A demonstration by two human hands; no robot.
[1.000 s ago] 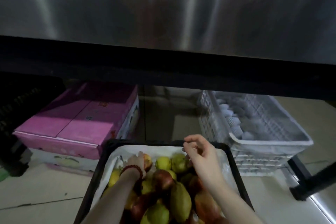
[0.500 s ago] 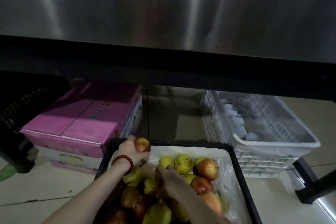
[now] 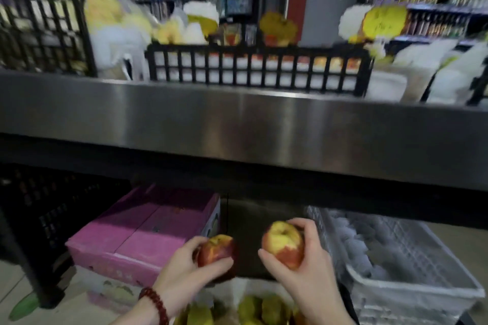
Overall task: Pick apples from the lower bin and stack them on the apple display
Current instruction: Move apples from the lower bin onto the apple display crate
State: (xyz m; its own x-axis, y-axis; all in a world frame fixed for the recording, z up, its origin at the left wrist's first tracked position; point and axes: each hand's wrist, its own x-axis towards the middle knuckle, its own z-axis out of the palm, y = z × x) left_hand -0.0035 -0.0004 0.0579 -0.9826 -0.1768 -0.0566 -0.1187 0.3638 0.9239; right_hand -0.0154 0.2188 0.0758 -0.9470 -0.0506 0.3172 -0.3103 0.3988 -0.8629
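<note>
My left hand point(image 3: 184, 272), with a red bead bracelet on the wrist, grips a dark red apple point(image 3: 217, 249). A red and yellow apple point(image 3: 284, 244) sits in my right hand point(image 3: 307, 272). Both are raised above the lower bin point(image 3: 237, 285), whose white liner and several green and yellow fruits point(image 3: 253, 309) show at the bottom edge. On the steel counter above stands the apple display, a black slatted crate point(image 3: 256, 66) with red and yellow apples behind its bars.
A steel counter front point(image 3: 237, 124) spans the view between bin and display. Below it stand a pink carton point(image 3: 142, 235), a black crate point(image 3: 47, 208) at left and a white basket point(image 3: 401, 258) at right. Blurred produce and shelves fill the background.
Both hands have lifted out of the bin, each with an apple; the right hand took one. The view has tilted up, so the counter top and display crate now show.
</note>
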